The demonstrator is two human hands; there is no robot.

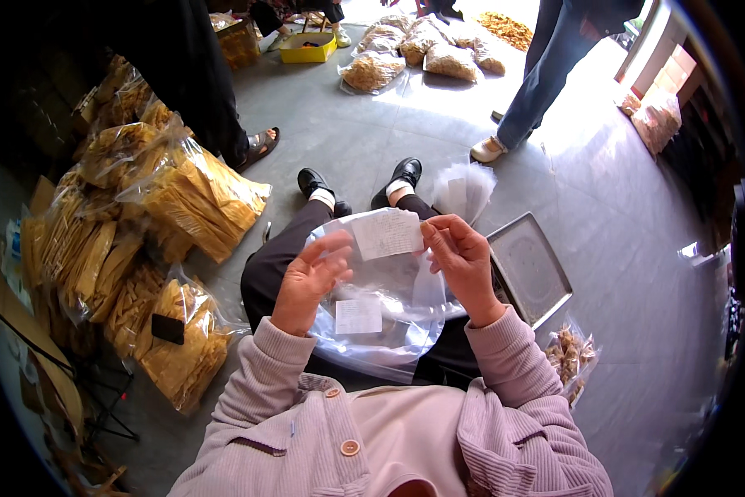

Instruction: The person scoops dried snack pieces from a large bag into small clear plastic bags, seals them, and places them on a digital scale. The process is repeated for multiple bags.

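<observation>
White label (389, 236), writing unreadable — the right hand (467, 255) pinches it.

Grey floor (604, 224) with faint seams spreads around the yellow box (308, 55). Bright light (583, 103) washes the floor to the box's right. Pale cartons (675, 71) are stacked far right of it; shadow darkens the room's edge to its left.

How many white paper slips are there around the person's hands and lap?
2: the upper slip, pinched in the right hand; the lower slip, lying against the clear plastic bag. Others may be hidden.
</observation>
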